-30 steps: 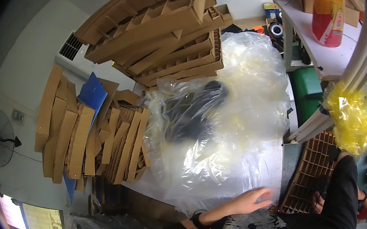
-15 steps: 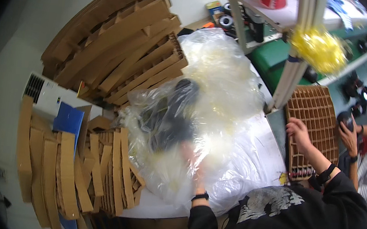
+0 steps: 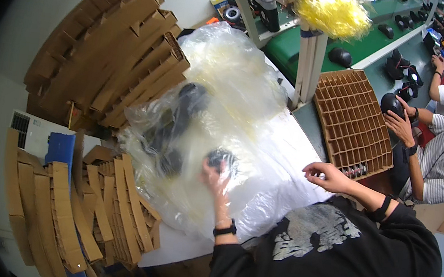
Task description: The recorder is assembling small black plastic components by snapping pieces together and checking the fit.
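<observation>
My left hand reaches inside a large clear plastic bag spread over the white table. Its fingers are closed around a dark rounded part, seen blurred through the film. More black parts lie in the bag farther off, partly veiled by creases. Above the table's right edge is my right hand, outside the bag. Thumb and fingers there are curled together in a pinch; what they hold, if anything, is too small to make out. Just beyond this hand, a divided cardboard tray has several shiny metal parts at its near end.
Stacks of cardboard dividers and folded cardboard crowd the left. A white post with yellow plastic strands rises beyond the table. A green conveyor runs behind. At right, a co-worker holds a black rounded part.
My left hand, blurred before, now shows on the dark rounded part, closer to me than the other black parts. My right hand has come from beside the divided tray to the table's edge.
</observation>
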Motion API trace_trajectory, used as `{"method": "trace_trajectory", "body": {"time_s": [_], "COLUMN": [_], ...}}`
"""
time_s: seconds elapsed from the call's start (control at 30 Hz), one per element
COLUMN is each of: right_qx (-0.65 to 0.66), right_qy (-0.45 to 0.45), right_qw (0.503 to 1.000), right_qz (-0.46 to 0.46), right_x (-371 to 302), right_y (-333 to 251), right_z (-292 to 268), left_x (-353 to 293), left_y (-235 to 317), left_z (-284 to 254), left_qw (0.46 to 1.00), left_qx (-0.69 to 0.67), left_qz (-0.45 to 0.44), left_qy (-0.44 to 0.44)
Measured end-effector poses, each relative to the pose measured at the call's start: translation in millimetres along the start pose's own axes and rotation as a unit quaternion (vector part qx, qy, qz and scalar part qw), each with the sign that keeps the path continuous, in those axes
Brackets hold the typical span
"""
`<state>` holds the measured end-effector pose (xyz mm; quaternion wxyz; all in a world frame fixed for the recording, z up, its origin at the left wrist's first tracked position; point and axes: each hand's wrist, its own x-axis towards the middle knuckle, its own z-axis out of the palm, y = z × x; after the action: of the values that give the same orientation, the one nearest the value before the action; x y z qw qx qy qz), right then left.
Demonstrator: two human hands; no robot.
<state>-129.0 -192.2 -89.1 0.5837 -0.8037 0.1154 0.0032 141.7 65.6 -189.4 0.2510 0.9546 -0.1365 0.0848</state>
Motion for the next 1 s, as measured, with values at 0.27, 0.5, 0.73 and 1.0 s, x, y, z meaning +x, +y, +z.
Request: {"method": "trace_trajectory", "body": {"time_s": [0.27, 0.5, 0.73, 1.0], "right_qx": [-0.003, 0.054, -0.066, -0.111], "right_qy": [-0.286, -0.217, 0.001, -0.006], "right_qw": [0.954, 0.965, 0.936, 0.884], "right_qz": [0.089, -0.136, -0.345, -0.454], "right_x": [12.4, 13.3, 1.5, 0.4], "right_y": [28.0, -26.1, -76.4, -109.2], "right_z": [33.2, 43.1, 6.0, -27.3], "left_x": [-177.1, -166.7, -150.9, -127.2], "left_y": [30.7, 106.5, 163.6, 179.3], "left_z": [-51.2, -108.1, -142.4, -155.4], "left_qw": [0.836, 0.836, 0.822, 0.74], "left_qx": [-0.469, -0.533, -0.562, -0.61], "left_qz": [-0.198, -0.007, -0.025, -0.06], "left_qy": [-0.204, -0.132, -0.093, -0.277]}}
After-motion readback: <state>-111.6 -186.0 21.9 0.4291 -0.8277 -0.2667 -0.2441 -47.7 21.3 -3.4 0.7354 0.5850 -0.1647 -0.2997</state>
